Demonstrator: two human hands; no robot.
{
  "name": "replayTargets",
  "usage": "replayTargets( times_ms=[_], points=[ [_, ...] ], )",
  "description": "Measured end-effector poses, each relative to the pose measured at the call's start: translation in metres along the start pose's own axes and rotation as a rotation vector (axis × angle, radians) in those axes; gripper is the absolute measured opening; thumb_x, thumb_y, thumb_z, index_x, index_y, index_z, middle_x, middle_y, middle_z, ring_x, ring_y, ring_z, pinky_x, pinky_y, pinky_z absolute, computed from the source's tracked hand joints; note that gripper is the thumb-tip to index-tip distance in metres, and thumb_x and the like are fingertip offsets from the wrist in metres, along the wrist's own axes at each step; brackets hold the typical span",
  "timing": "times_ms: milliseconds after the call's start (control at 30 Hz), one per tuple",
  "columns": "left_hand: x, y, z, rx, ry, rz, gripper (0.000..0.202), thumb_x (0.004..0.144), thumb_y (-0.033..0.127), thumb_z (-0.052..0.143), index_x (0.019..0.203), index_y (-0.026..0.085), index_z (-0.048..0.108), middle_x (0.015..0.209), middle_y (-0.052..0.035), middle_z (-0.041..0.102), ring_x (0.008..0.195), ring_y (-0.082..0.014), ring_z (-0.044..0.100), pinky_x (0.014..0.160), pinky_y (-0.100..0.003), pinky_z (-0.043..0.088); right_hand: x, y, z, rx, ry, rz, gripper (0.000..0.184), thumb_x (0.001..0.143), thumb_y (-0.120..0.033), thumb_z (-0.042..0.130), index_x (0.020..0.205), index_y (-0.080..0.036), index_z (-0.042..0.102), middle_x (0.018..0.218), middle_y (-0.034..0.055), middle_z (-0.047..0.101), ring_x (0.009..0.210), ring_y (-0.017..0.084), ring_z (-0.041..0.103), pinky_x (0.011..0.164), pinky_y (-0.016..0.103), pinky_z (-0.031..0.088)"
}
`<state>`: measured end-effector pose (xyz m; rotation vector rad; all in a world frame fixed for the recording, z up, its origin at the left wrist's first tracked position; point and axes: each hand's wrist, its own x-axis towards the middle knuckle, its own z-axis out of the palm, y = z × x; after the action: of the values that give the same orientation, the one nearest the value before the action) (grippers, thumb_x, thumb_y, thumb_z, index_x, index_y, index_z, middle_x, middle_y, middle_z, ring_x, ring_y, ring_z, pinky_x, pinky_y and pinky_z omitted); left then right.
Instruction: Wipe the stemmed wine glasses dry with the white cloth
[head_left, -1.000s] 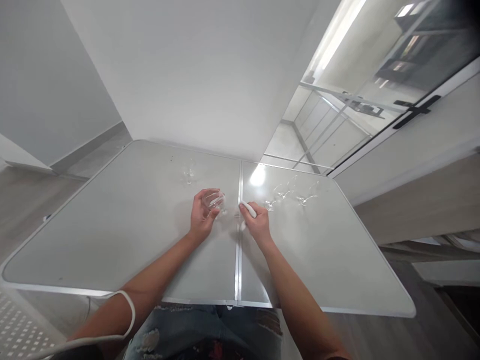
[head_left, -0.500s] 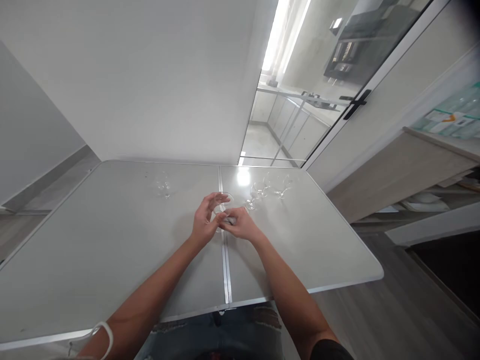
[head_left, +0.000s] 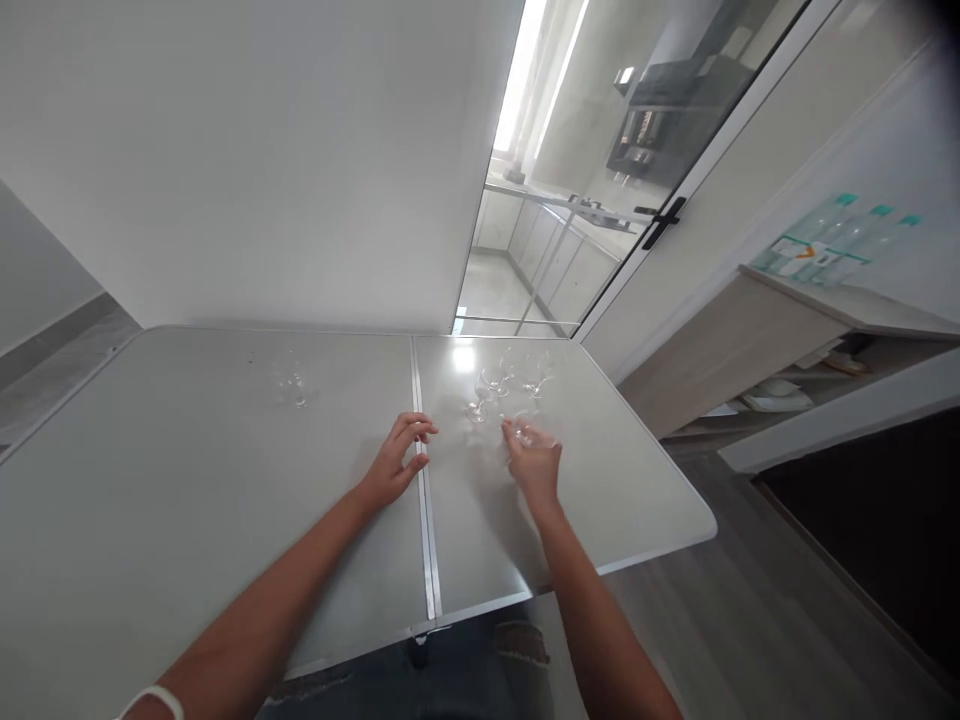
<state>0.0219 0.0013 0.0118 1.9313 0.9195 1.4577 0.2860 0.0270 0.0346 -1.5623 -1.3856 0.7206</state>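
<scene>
My right hand [head_left: 535, 466] is closed around a clear stemmed glass [head_left: 523, 431] over the right half of the table; the fingers cover part of it. Just beyond that hand stand three more clear stemmed glasses: one glass [head_left: 476, 409] nearest, another glass [head_left: 496, 384] behind it, and a third glass [head_left: 535, 388] to the right. My left hand [head_left: 395, 462] rests near the table's middle seam, fingers apart and slightly curled, with nothing between them. Farther left, a single clear glass [head_left: 298, 388] stands alone; its outline is faint.
The pale folding table [head_left: 225, 500] has a metal seam [head_left: 427, 530] down its middle. A white wall [head_left: 300, 180] and a glazed door [head_left: 540, 260] border its far edge. Plastic bottles [head_left: 825, 245] stand on a wooden cabinet [head_left: 780, 320] at the right.
My hands have parted. The right one has carried the glass rightward toward the other glasses, and the left one has let go of it. My view has turned somewhat to the right.
</scene>
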Motion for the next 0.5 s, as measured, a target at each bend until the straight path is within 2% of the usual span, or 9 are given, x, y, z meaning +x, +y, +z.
replayTargets(
  times_ms=[67, 200, 267, 367, 433, 500],
  points=[
    [0.002, 0.0, -0.002, -0.001, -0.042, -0.04, 0.036, 0.099, 0.051, 0.049, 0.103, 0.021, 0.069, 0.1, -0.0115, 0.062, 0.084, -0.0211, 0.057, 0.082, -0.037, 0.049, 0.03, 0.016, -0.017, -0.125, 0.095, 0.006, 0.043, 0.078, -0.051, 0.068, 0.094, -0.014, 0.082, 0.09, 0.012, 0.079, 0.085, 0.029, 0.071, 0.074, 0.032, 0.05],
    [0.002, -0.001, -0.004, -0.029, -0.118, -0.075, 0.044, 0.1, 0.05, 0.046, 0.072, 0.02, 0.063, 0.074, -0.006, 0.057, 0.067, -0.0183, 0.051, 0.065, -0.031, 0.042, 0.074, 0.04, -0.026, -0.199, 0.102, 0.005, 0.039, 0.074, -0.048, 0.07, 0.086, -0.013, 0.083, 0.085, 0.0111, 0.08, 0.086, 0.029, 0.073, 0.076, 0.031, 0.051],
    [0.0, -0.003, -0.003, -0.011, -0.135, -0.093, 0.046, 0.099, 0.049, 0.049, 0.064, 0.02, 0.059, 0.066, -0.0036, 0.053, 0.061, -0.0163, 0.047, 0.06, -0.029, 0.037, 0.082, 0.05, -0.023, -0.188, 0.098, 0.008, 0.04, 0.074, -0.048, 0.069, 0.086, -0.013, 0.083, 0.088, 0.0112, 0.08, 0.086, 0.029, 0.074, 0.076, 0.03, 0.051],
    [-0.002, -0.005, -0.001, 0.027, -0.126, -0.114, 0.052, 0.097, 0.046, 0.055, 0.053, 0.021, 0.045, 0.054, 0.0017, 0.035, 0.051, -0.0129, 0.031, 0.053, -0.027, 0.027, 0.086, 0.061, -0.017, -0.178, 0.086, 0.027, 0.044, 0.074, -0.051, 0.069, 0.091, -0.013, 0.083, 0.093, 0.012, 0.08, 0.089, 0.03, 0.074, 0.076, 0.03, 0.052],
    [-0.003, -0.006, 0.0, 0.041, -0.122, -0.112, 0.056, 0.096, 0.043, 0.056, 0.05, 0.02, 0.035, 0.053, 0.0032, 0.025, 0.05, -0.0119, 0.021, 0.051, -0.028, 0.021, 0.088, 0.067, -0.015, -0.188, 0.087, 0.037, 0.047, 0.074, -0.052, 0.069, 0.095, -0.013, 0.083, 0.096, 0.0124, 0.08, 0.093, 0.03, 0.074, 0.078, 0.03, 0.053],
    [-0.003, -0.006, 0.0, 0.068, -0.128, -0.106, 0.057, 0.098, 0.04, 0.054, 0.052, 0.019, 0.029, 0.055, 0.0034, 0.02, 0.051, -0.0113, 0.018, 0.052, -0.028, 0.019, 0.09, 0.07, -0.013, -0.205, 0.089, 0.05, 0.046, 0.074, -0.052, 0.068, 0.096, -0.014, 0.083, 0.097, 0.0125, 0.08, 0.094, 0.03, 0.074, 0.079, 0.031, 0.053]
  ],
)
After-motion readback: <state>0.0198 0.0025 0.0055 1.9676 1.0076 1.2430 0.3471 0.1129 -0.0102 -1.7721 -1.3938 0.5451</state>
